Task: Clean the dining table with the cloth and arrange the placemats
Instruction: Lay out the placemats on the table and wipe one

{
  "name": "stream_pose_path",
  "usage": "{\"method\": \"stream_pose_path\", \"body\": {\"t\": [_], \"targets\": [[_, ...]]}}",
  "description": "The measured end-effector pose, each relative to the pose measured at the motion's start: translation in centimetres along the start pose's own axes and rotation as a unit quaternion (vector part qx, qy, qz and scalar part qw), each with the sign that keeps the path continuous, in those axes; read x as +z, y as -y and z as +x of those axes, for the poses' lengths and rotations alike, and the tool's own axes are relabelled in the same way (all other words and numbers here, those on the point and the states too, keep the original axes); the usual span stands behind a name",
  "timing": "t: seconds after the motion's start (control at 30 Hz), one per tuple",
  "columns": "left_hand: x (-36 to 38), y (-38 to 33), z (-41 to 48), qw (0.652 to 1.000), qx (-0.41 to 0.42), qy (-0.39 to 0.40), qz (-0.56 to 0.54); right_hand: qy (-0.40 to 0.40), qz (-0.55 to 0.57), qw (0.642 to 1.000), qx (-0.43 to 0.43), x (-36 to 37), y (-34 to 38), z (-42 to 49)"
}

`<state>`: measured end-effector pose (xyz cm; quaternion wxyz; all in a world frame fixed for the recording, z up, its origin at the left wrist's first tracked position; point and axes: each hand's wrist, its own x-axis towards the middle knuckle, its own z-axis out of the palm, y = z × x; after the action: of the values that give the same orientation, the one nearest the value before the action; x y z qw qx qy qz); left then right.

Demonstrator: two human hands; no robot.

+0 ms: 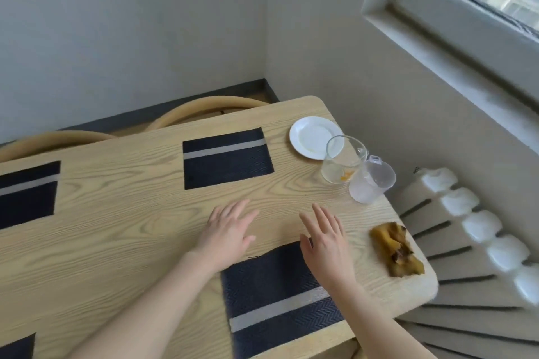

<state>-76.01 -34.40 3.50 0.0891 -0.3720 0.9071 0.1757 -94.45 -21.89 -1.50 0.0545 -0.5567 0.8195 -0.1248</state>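
A light wooden dining table (122,213) carries dark navy placemats with a grey stripe. One placemat (227,159) lies at the far middle, another placemat (27,194) at the left edge, a third (277,303) right in front of me, and a corner of a fourth (17,347) shows at the bottom left. My left hand (229,232) is flat with straight fingers over bare wood just beyond the near placemat. My right hand (323,239) hovers open above that placemat's far right corner. No cloth is in view.
A white plate (309,135), a clear glass jug (341,160) with orange residue and a plastic measuring jug (370,181) stand at the table's far right. Banana peel (393,248) lies near the right edge. A radiator (478,227) lies right; chair backs (201,106) behind.
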Motion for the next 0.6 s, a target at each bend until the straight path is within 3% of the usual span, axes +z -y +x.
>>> {"method": "stream_pose_path", "body": {"t": [0.2, 0.6], "targets": [[-1.2, 4.6, -6.5, 0.998, -0.056, -0.029, 0.009, 0.027, 0.04, 0.996, -0.076, 0.1, 8.2, -0.6], [-3.5, 15.2, -26.4, 0.991, -0.114, -0.071, -0.022, 0.072, 0.047, 0.991, -0.107, -5.0, 26.2, -9.1]]}}
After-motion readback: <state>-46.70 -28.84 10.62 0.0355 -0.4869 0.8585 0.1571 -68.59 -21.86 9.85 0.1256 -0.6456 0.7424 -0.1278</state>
